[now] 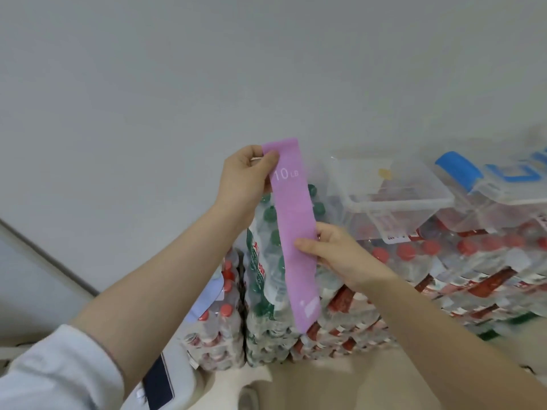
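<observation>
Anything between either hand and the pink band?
Nothing visible. The left hand pinches the band at its top end, and the right hand pinches it near the middle. The bottle packs stand behind it.

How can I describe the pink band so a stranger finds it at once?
In front of the stacked packs of bottled water, the left hand pinches the pink band at its top, the right hand at its middle. It alone is a flat strip printed "10 LB".
</observation>
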A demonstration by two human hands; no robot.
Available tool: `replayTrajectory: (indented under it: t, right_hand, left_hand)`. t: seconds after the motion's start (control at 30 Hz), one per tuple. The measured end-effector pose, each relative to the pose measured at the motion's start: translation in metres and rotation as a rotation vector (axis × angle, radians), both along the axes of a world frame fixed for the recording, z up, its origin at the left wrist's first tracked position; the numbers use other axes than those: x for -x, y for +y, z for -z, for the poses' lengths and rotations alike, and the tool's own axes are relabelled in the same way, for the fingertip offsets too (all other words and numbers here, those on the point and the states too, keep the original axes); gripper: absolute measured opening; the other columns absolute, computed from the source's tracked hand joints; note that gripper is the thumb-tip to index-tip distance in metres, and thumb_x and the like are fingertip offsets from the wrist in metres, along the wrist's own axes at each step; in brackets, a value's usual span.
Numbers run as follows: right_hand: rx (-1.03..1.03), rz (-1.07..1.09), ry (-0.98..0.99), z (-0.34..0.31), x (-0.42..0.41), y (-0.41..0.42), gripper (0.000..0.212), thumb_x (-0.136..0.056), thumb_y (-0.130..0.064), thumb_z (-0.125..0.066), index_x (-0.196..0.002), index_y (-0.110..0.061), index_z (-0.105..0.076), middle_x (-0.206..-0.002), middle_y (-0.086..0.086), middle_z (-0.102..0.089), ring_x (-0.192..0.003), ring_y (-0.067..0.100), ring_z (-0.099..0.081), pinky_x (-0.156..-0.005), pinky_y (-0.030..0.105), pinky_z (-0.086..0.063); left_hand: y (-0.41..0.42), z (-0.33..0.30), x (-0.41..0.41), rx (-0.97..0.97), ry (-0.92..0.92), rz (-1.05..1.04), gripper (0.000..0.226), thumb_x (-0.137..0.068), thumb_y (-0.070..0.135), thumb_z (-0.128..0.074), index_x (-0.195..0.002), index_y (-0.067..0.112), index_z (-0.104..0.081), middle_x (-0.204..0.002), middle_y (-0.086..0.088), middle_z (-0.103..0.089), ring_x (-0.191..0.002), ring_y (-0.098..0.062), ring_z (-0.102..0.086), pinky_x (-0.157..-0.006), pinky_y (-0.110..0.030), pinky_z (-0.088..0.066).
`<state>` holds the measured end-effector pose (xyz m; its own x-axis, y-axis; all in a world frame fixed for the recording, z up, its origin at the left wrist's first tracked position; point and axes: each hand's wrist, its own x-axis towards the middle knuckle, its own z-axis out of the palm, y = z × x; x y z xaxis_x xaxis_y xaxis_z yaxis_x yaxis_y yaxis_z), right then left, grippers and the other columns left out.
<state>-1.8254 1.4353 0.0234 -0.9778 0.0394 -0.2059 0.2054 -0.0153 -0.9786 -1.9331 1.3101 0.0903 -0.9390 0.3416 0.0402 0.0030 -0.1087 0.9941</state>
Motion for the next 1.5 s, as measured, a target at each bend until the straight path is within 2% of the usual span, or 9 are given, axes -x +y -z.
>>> replayTrajectory:
  t: [0.17, 0.43, 0.57, 0.67, 0.83, 1.07, 1.23, 1.37, 1.5]
  right_hand:
    - [-0.129, 0.174, -0.180, 0.029, 0.007, 0.012, 0.026, -0.085, -0.003, -0.061, -0.110, -0.008, -0.059, -0.104, 0.006, -0.068, -0.093, 0.021, -0.065, -0.088, 0.036, -0.053]
    - [-0.302, 0.367, -0.325, 0.054, 0.022, 0.022, 0.029, -0.083, -0.011, -0.065, -0.109, -0.015, -0.053, -0.104, 0.001, -0.062, -0.087, 0.015, -0.061, -0.070, 0.025, -0.050]
    - [-0.584, 0.342, -0.350, 0.055, 0.028, 0.025, 0.028, -0.087, -0.018, -0.059, -0.115, -0.018, -0.052, -0.096, -0.004, -0.059, -0.081, 0.010, -0.055, -0.062, 0.021, -0.041]
    - [-0.819, 0.255, -0.367, 0.048, 0.027, 0.024, 0.027, -0.089, -0.024, -0.057, -0.115, -0.018, -0.053, -0.090, -0.005, -0.057, -0.081, 0.011, -0.053, -0.065, 0.023, -0.042]
    - [-1.257, 0.141, -0.293, 0.035, 0.009, 0.011, 0.030, -0.092, -0.033, -0.050, -0.117, -0.017, -0.049, -0.120, 0.003, -0.048, -0.097, 0.021, -0.055, -0.075, 0.029, -0.042]
    - [-0.842, -0.047, 0.150, 0.045, 0.028, -0.054, 0.011, -0.090, -0.019, -0.053, -0.094, -0.014, -0.062, -0.094, -0.003, -0.055, -0.066, 0.002, -0.042, -0.075, 0.032, -0.045]
    - [-0.779, -0.268, 0.014, 0.103, 0.059, -0.117, 0.015, -0.091, -0.018, -0.047, -0.094, -0.013, -0.061, -0.103, 0.006, -0.057, -0.088, 0.020, -0.054, -0.084, 0.035, -0.046]
    - [-0.700, -0.175, -0.160, 0.159, 0.080, -0.140, 0.019, -0.092, -0.018, -0.048, -0.107, -0.011, -0.058, -0.114, 0.009, -0.053, -0.100, 0.026, -0.056, -0.091, 0.043, -0.046]
    - [-0.788, -0.115, -0.104, 0.202, 0.116, -0.145, 0.033, -0.097, -0.019, -0.040, -0.128, -0.013, -0.048, -0.130, 0.011, -0.046, -0.108, 0.029, -0.052, -0.091, 0.044, -0.045]
  left_hand:
    - [0.025, 0.040, 0.051, 0.107, -0.155, -0.038, 0.024, -0.092, 0.011, -0.052, -0.068, 0.012, -0.049, -0.066, -0.005, -0.056, -0.057, -0.017, -0.054, -0.061, -0.030, -0.050]
    - [0.073, 0.103, 0.115, 0.148, -0.360, -0.011, 0.027, -0.090, 0.007, -0.054, -0.065, 0.012, -0.044, -0.067, -0.007, -0.054, -0.059, -0.019, -0.053, -0.051, -0.023, -0.052]
    - [0.086, 0.129, 0.135, 0.540, 0.039, -0.017, 0.030, -0.086, 0.016, -0.056, -0.061, 0.018, -0.039, -0.062, 0.000, -0.046, -0.067, -0.021, -0.044, -0.066, -0.031, -0.037]
    - [0.081, 0.135, 0.142, 0.896, 0.307, -0.010, 0.012, -0.088, 0.028, -0.054, -0.089, 0.017, -0.056, -0.090, -0.003, -0.059, -0.099, -0.025, -0.048, -0.080, -0.033, -0.033]
    - [0.055, 0.140, 0.131, 0.929, 0.359, 0.006, 0.045, -0.086, 0.025, -0.058, -0.124, 0.005, -0.045, -0.124, -0.018, -0.049, -0.116, -0.034, -0.042, -0.092, -0.040, -0.039]
    - [-0.055, 0.169, 0.080, 0.902, 0.174, -0.055, 0.027, -0.088, 0.010, -0.049, -0.113, 0.003, -0.058, -0.114, -0.016, -0.060, -0.104, -0.028, -0.054, -0.082, -0.024, -0.035]
    - [-0.148, 0.216, 0.049, 1.015, 0.012, -0.140, 0.032, -0.088, 0.012, -0.051, -0.119, 0.004, -0.055, -0.118, -0.015, -0.059, -0.106, -0.030, -0.054, -0.088, -0.031, -0.038]
    - [-0.174, 0.249, 0.050, 1.005, -0.053, 0.024, 0.047, -0.085, 0.023, -0.062, -0.127, 0.008, -0.049, -0.135, -0.015, -0.042, -0.117, -0.028, -0.048, -0.094, -0.029, -0.035]
    - [-0.171, 0.282, 0.066, 1.054, 0.004, 0.137, 0.075, -0.076, 0.035, -0.071, -0.136, 0.008, -0.035, -0.138, -0.016, -0.037, -0.124, -0.031, -0.040, -0.100, -0.033, -0.032]
